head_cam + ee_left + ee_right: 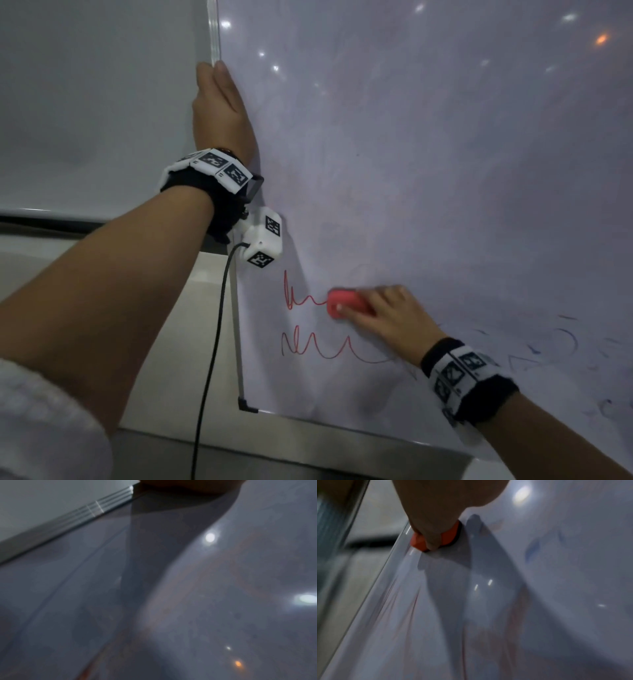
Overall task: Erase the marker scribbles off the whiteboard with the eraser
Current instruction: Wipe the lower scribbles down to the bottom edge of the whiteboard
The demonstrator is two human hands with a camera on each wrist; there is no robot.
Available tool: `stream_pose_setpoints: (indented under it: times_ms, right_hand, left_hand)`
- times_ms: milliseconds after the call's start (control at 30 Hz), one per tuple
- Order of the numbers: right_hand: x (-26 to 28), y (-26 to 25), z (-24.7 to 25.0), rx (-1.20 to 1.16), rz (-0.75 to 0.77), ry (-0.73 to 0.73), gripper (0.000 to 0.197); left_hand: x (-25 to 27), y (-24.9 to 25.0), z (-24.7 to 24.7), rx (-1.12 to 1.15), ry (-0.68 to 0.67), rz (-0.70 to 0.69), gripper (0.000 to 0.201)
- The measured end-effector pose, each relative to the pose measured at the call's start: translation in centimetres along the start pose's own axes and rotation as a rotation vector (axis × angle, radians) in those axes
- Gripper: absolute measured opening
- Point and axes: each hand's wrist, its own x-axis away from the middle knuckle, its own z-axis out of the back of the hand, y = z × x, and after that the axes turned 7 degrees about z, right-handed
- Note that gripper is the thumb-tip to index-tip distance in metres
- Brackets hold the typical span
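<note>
1. Head view: the whiteboard is glossy, pale grey-violet and smudged, with ceiling lights mirrored near its top. Left of the whiteboard stands a plain pale wall; a steel ledge runs under its lower edge. The left hand grips the whiteboard's left edge, thumb on the front and fingers hidden behind. The right hand clasps the red eraser and presses it flat on the whiteboard's lower part, at the end of the upper red scribble. A lower red scribble loops beneath the eraser. Faint blue marks lie right of the eraser, hard to make out.
2. Left wrist view: blurred; the whiteboard, its ribbed metal edge and light spots show. The hand is cut off at the top.
3. Right wrist view: blurred; fingers wrap the orange-red eraser, its dark pad against the whiteboard.
</note>
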Motion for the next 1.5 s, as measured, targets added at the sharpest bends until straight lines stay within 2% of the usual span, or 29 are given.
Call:
stream_pose_setpoints:
  times_ms: [67, 133, 167, 200, 267, 300, 333, 367, 467, 500, 567, 633, 700, 767, 833, 867, 900, 1000, 1033, 1067, 1133, 1200, 1267, 1333, 1433, 1500]
  right_hand:
    - [-3.2, 2.3, 1.8, 0.014, -0.301, 0.168, 0.05]
    - [-5.1, 2.6, 1.4, -0.064, -0.534, 0.187, 0.042]
    - [-5.4, 1.3, 0.8, -0.117, -0.51, 0.142, 0.04]
    - [-5.0, -0.5, -0.3, -0.122, -0.357, 0.079, 0.047]
    - [-2.8, -4.2, -2.3, -0.1, 0.069, -0.124, 0.054]
    - [-2.0, -4.7, -2.7, -0.059, 0.182, -0.169, 0.049]
    - [-2.3, -4.3, -2.7, -0.069, 0.209, -0.162, 0.043]
    - [-3.5, -3.5, -2.3, -0.068, 0.18, -0.114, 0.042]
    - [-8.0, -0.7, -0.7, -0.064, -0.137, 0.082, 0.048]
    - [-8.7, -0.4, -0.8, -0.061, -0.198, 0.121, 0.051]
    - [-7.8, -2.4, -2.2, -0.076, -0.142, 0.093, 0.05]
    - [-5.1, -5.3, -3.3, -0.099, 0.074, -0.028, 0.045]
    - [-4.1, -5.8, -3.3, -0.092, 0.156, -0.107, 0.043]
    - [-5.9, -4.2, -2.6, -0.094, 0.038, -0.05, 0.046]
    - [-8.1, -2.5, -1.9, -0.066, -0.169, 0.081, 0.047]
    - [-8.3, -2.3, -2.0, -0.052, -0.218, 0.109, 0.049]
    - [-7.7, -2.8, -2.4, -0.061, -0.204, 0.106, 0.053]
    - [-2.9, -5.7, -4.0, -0.088, 0.068, -0.082, 0.063]
    - [-1.6, -6.0, -4.1, -0.076, 0.125, -0.139, 0.061]
    - [-1.1, -5.5, -3.8, -0.062, 0.139, -0.136, 0.059]
    - [-2.4, -3.2, -2.5, -0.036, 0.031, -0.019, 0.055]
    - [-4.6, -0.2, -0.8, 0.001, -0.172, 0.162, 0.055]
    - [-5.4, 0.9, -0.3, 0.007, -0.301, 0.24, 0.058]
    - [-4.0, -1.0, -1.5, -0.014, -0.229, 0.187, 0.062]
    - [0.9, -4.9, -4.1, -0.042, 0.147, -0.111, 0.051]
    - [1.8, -5.3, -4.0, -0.054, 0.222, -0.198, 0.047]
  left_hand:
    - [0.1, 0.0, 0.0, -0.003, 0.005, 0.0, 0.024]
    - [0.1, 0.0, 0.0, -0.007, 0.001, 0.009, 0.024]
    - [0.1, 0.1, 0.1, -0.01, -0.005, 0.018, 0.024]
    - [0.0, 0.2, 0.1, -0.01, -0.01, 0.027, 0.023]
    - [0.1, 0.2, 0.2, -0.006, -0.018, 0.034, 0.023]
    - [0.2, 0.2, 0.2, -0.004, -0.021, 0.036, 0.024]
    - [0.2, 0.3, 0.1, -0.003, -0.022, 0.036, 0.024]
    - [0.1, 0.2, 0.1, -0.004, -0.02, 0.033, 0.024]
    - [0.1, 0.2, 0.1, -0.017, -0.014, 0.036, 0.024]
    - [0.1, 0.2, 0.1, -0.023, -0.018, 0.037, 0.024]
    - [0.1, 0.2, 0.3, -0.021, -0.033, 0.038, 0.024]
    - [0.2, 0.3, 0.4, -0.026, -0.045, 0.048, 0.024]
    - [0.2, 0.5, 0.4, -0.045, -0.047, 0.06, 0.024]
    - [0.3, 0.6, 0.5, -0.054, -0.046, 0.061, 0.024]
    - [0.2, 0.6, 0.4, -0.046, -0.042, 0.056, 0.024]
    - [0.3, 0.5, 0.4, -0.047, -0.045, 0.054, 0.024]
    - [0.3, 0.5, 0.5, -0.05, -0.054, 0.051, 0.024]
    - [0.2, 0.3, 0.7, -0.035, -0.087, 0.038, 0.023]
    - [0.1, 0.2, 0.6, -0.027, -0.089, 0.031, 0.023]
    - [0.1, 0.2, 0.6, -0.022, -0.09, 0.025, 0.023]
    - [0.0, 0.0, 0.4, -0.014, -0.081, 0.015, 0.023]
    - [0.0, -0.2, 0.3, -0.003, -0.063, 0.002, 0.023]
    - [0.0, -0.5, 0.3, 0.005, -0.059, -0.011, 0.022]
    - [-0.1, -0.6, 0.4, 0.012, -0.066, -0.012, 0.022]
    - [-0.3, -0.8, 0.3, 0.012, -0.074, -0.007, 0.022]
    - [-0.3, -0.7, 0.2, 0.017, -0.074, -0.004, 0.022]
